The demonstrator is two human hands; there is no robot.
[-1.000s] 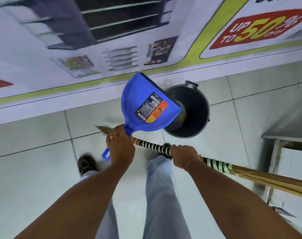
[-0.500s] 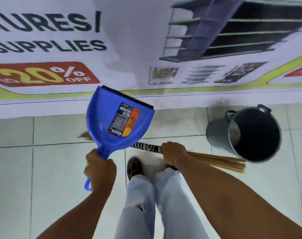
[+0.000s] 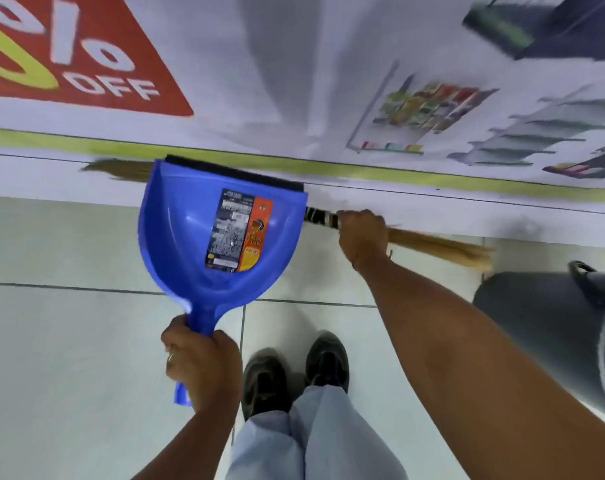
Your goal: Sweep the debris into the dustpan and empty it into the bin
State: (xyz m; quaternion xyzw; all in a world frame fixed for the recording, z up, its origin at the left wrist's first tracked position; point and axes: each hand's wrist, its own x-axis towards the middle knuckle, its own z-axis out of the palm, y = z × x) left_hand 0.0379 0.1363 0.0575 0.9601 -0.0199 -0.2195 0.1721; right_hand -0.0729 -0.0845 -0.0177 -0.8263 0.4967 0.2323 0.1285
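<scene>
My left hand (image 3: 202,367) grips the handle of a blue dustpan (image 3: 187,237), held up in front of me with its black lip toward the wall and a label on its inside. No debris shows in the pan. My right hand (image 3: 363,235) holds a straw broom (image 3: 436,245) near its striped binding; the broom lies level behind the dustpan, and brown bristles stick out blurred past the pan's left side. The dark grey bin (image 3: 553,334) stands at the right edge, partly cut off.
A printed banner (image 3: 294,81) covers the wall ahead, down to the pale tiled floor (image 3: 58,341). My two dark shoes (image 3: 294,372) and light trouser legs are below, between my arms.
The view has swung left: the bin went from under the dustpan to the far right edge. The dustpan now faces the wall, away from the bin, and both hands keep their hold.
</scene>
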